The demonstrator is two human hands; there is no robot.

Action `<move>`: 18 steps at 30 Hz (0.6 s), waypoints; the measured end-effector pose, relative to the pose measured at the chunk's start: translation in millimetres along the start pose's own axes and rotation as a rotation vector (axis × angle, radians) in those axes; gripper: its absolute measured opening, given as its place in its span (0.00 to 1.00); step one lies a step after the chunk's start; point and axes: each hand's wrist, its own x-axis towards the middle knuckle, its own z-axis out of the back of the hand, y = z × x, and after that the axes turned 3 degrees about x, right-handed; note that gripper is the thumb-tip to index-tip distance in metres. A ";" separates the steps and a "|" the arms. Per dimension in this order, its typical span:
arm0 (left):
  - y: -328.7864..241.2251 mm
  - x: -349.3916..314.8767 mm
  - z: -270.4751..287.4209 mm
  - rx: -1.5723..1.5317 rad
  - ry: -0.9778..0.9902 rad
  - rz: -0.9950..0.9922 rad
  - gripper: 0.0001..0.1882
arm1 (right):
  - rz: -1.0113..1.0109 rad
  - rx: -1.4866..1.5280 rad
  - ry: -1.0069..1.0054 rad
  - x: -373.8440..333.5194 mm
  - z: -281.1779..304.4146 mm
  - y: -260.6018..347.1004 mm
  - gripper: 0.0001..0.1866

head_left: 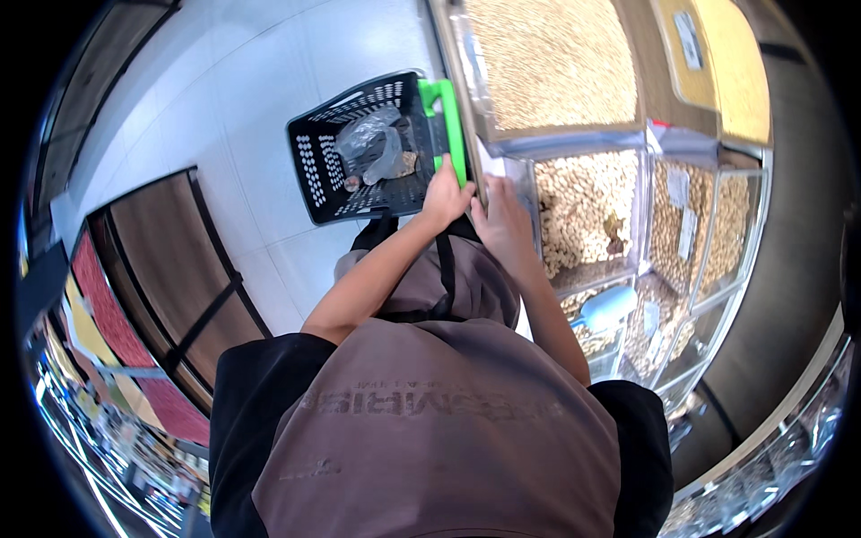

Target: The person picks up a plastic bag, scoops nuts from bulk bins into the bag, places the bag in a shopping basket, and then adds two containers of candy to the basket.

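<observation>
A black perforated shopping basket is in front of me on the left, with its green handle tilted against the edge of the bin stand. Inside it are crumpled clear plastic bags, one with small brownish pieces. My left hand closes around the near end of the handle. Beside it, at the wooden edge of the bin stand, is my right hand. Its thumb is apart from its fingers, and I see nothing held in it. The fingertips are slightly blurred.
Clear bins of pale nuts stand close on my right, and a light blue scoop lies in one. A larger bin of tan nuts is farther ahead. A brown wooden display unit stands left across the tiled floor.
</observation>
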 end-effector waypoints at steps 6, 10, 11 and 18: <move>42.9 -69.5 50.0 0.144 0.243 0.002 0.37 | 0.543 -0.435 0.089 40.3 -37.3 16.4 0.33; 73.1 -91.9 106.9 0.182 0.386 -0.007 0.37 | 0.674 -0.490 0.166 43.4 -70.1 32.2 0.29; 83.3 -98.0 117.3 0.198 0.350 -0.048 0.34 | 0.721 -0.474 0.197 43.9 -75.8 37.3 0.27; 157.3 -122.9 176.7 0.272 0.306 0.022 0.31 | 0.698 -0.595 0.493 51.3 -168.0 91.2 0.16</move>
